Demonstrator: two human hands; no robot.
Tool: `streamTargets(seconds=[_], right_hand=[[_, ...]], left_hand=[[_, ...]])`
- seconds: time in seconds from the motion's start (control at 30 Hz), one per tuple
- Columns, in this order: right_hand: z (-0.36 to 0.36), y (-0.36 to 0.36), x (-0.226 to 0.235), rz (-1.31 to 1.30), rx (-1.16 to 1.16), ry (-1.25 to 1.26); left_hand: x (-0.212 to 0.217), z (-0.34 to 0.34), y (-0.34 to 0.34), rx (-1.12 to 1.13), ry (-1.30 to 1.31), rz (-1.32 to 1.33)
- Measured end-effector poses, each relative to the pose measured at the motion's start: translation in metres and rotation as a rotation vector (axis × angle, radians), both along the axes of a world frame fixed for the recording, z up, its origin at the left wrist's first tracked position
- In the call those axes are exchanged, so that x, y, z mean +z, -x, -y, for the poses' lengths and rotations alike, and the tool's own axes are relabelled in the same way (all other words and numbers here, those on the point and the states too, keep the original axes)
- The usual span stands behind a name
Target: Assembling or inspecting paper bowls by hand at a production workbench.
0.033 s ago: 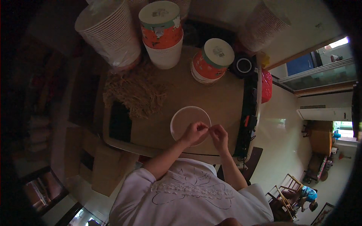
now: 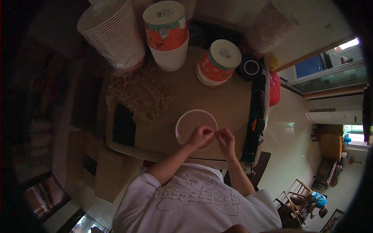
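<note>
My left hand (image 2: 200, 136) is closed in a pinch over the white round tub (image 2: 191, 117) near the table's front edge. Its fingertips meet those of my right hand (image 2: 226, 139), which pinches just beyond the tub's right rim. Whatever lies between the fingertips is too small and dim to make out. The tub stands upright with its opening facing up, its near part covered by my left hand and wrist. Beyond the tub to the left lies a loose heap of tan, stringy strands (image 2: 142, 95).
Stacked orange and white paper tubs (image 2: 167, 42) stand upside down at the back, beside a wrapped tub stack (image 2: 112, 37). Another orange tub (image 2: 219, 62) sits near a round black device (image 2: 250, 68). Cables run along the table's right edge. A person (image 2: 318, 202) is far right.
</note>
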State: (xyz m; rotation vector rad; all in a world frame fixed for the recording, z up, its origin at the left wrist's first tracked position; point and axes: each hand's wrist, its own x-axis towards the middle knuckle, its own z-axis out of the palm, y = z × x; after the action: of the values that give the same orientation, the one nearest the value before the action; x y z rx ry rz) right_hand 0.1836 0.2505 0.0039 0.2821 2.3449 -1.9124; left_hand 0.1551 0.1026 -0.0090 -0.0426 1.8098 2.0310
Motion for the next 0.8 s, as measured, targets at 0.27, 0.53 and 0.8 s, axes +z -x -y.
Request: streamTargets(seconds=[0.27,0.53,0.8], right_hand=[[-0.006,-0.006,0.001,0.023,-0.002,0.039],[-0.001,-0.009,0.006,0.045,-0.032,0.177],[0.002,-0.008,0.009,0.049,0.025,0.102]], left_hand=[[0.006,0.013,0.007,-0.109,-0.487,0.641],[-0.004,0.010,0.006,-0.093,-0.567,0.701],[-0.004,0.009,0.007,-0.082,-0.615,0.739]])
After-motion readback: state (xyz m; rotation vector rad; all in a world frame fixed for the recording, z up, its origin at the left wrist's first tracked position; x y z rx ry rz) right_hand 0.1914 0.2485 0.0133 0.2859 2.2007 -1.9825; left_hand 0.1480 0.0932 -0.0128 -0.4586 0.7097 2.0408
